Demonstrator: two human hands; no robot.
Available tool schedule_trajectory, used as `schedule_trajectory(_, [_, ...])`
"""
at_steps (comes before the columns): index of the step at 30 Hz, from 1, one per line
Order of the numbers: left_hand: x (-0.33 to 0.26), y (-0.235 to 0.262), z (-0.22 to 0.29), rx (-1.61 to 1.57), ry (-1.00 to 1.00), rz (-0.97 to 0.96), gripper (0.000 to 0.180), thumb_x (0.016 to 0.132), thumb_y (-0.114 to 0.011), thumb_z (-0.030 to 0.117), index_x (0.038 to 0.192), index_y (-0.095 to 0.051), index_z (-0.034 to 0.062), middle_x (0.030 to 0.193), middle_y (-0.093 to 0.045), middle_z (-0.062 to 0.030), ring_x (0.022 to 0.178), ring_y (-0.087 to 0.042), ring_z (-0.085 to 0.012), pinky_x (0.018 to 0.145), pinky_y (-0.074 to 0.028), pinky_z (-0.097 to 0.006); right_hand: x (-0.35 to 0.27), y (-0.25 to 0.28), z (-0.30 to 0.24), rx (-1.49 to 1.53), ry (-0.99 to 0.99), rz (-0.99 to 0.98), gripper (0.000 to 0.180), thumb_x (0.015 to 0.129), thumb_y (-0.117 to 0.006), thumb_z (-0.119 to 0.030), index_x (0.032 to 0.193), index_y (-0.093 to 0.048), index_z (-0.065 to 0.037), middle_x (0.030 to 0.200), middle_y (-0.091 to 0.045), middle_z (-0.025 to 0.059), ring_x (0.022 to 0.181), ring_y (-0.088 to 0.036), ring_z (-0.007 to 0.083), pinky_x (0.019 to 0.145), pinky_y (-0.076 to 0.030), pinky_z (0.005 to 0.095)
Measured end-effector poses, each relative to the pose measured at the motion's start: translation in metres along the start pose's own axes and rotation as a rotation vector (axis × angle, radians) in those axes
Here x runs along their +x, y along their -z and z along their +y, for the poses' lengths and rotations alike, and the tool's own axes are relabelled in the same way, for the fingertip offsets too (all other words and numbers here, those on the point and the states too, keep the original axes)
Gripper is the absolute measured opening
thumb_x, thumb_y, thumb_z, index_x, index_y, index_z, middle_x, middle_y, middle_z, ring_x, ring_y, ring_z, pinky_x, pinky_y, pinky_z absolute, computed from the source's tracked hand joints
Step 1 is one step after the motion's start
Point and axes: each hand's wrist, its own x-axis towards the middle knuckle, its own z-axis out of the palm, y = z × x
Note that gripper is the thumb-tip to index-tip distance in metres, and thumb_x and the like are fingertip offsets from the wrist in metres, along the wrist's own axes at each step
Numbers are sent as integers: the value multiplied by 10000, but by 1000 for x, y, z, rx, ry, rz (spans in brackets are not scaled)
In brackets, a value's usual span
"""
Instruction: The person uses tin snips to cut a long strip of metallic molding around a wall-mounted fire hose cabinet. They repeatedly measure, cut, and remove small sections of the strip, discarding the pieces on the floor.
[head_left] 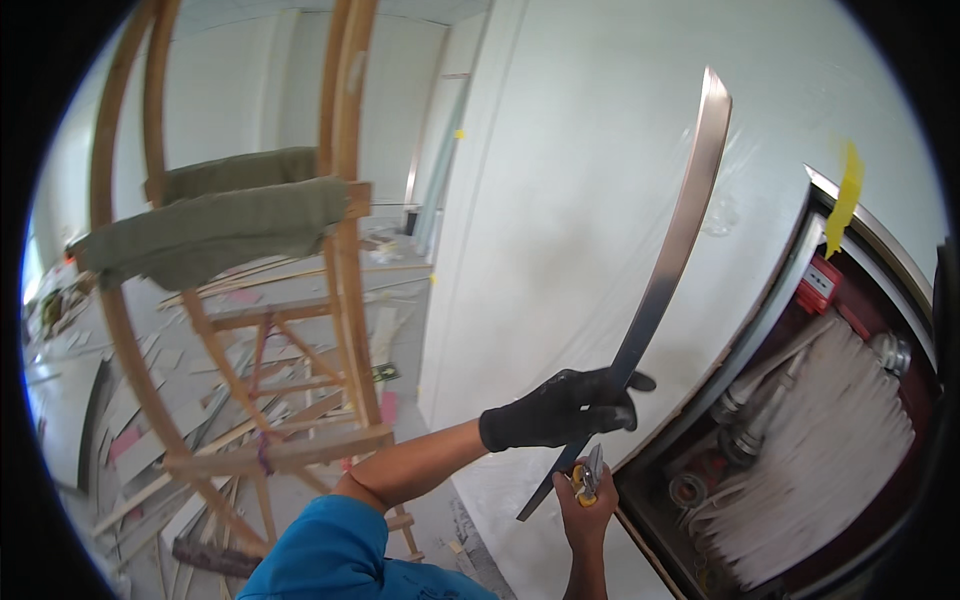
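Note:
A long thin metal strip [672, 240] rises from low centre up toward the upper right, in front of a white wall covered with plastic sheet. My left hand [560, 408], in a black glove, is closed around the strip near its lower part. Just below it, my bare right hand [588, 505] grips a small hand tool with yellow handles [588, 478], its metal jaws at the strip's lower edge.
An open wall cabinet [800, 440] at the right holds a folded white fire hose, valves and a red box. A wooden ladder frame [330, 300] with green cloth draped over its rungs stands at the left. Wood offcuts and debris litter the floor [140, 400].

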Motion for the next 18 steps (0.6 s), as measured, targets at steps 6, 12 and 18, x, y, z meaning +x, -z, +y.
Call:
schedule_trajectory(6, [-71, -3, 41, 257, 55, 19, 377, 989, -592, 112, 1341, -536, -12, 1259, -650, -164, 1094, -676, -257, 957, -548, -398, -26, 2, 2, 51, 184, -182, 293, 798, -799, -106, 1025, -629, -32, 960, -664, 103, 828, -650, 195, 768, -519, 312])
schedule_trajectory(12, [-140, 9, 97, 273, 39, 529, 508, 989, -591, 306, 1284, -521, -102, 1018, -683, -159, 959, -677, -299, 893, -541, -466, -62, 3, 1, 135, 35, -235, 278, 826, -802, -122, 1029, -635, -34, 843, -620, 77, 727, -580, 158, 696, -500, 285])
schedule_trajectory(18, [-150, 58, 140, 506, 24, 594, 439, 1055, -450, 266, 1302, -539, -86, 987, -650, -137, 927, -618, -210, 873, -473, -336, -115, 50, 30, 10, -323, -107, 194, 891, -732, -149, 979, -628, -11, 784, -608, 28, 688, -518, 98, 629, -449, 252])
